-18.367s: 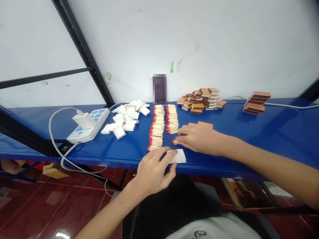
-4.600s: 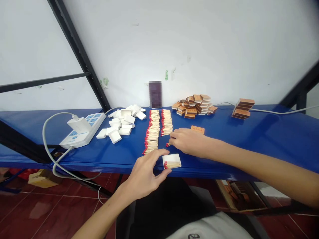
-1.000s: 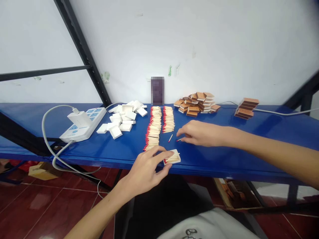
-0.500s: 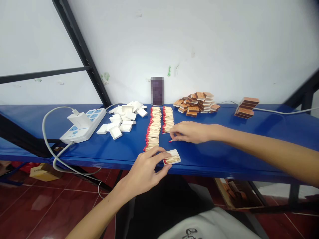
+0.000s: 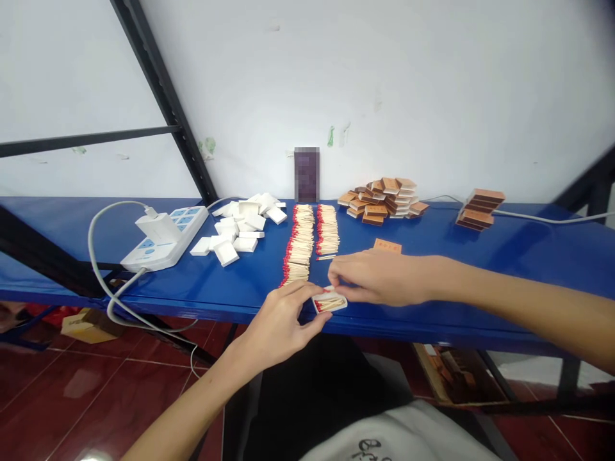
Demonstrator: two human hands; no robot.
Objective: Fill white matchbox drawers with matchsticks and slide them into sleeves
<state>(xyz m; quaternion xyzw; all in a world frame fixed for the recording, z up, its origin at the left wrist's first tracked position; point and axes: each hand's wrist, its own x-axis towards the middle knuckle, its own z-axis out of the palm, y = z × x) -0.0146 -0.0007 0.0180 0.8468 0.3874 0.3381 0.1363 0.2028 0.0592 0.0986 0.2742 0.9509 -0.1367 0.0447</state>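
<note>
A small white matchbox tray (image 5: 343, 303) with matches (image 5: 331, 303) in it, red heads to the left, is at the shelf's front edge. My left hand (image 5: 288, 320) grips it between thumb and fingers. Over the tray's far right edge, my right hand (image 5: 372, 276) has its fingers pinched together; a red match head (image 5: 328, 289) shows by the fingertips, its stick mostly hidden. Beyond my hands lie a long row of matches (image 5: 300, 246) and a shorter row (image 5: 328, 229). One loose match (image 5: 325, 257) lies at the shorter row's near end.
White trays (image 5: 243, 224) are heaped left on the blue shelf (image 5: 480, 282), beside a power strip (image 5: 168, 240) with cables. Brown matchbox sleeves (image 5: 384, 200) are piled at the back, a stack (image 5: 480, 208) farther right. One sleeve (image 5: 388, 245) lies behind my right hand.
My right hand has moved toward me, from the end of the shorter match row to the tray, carrying a match. A single sleeve behind it has come into view.
</note>
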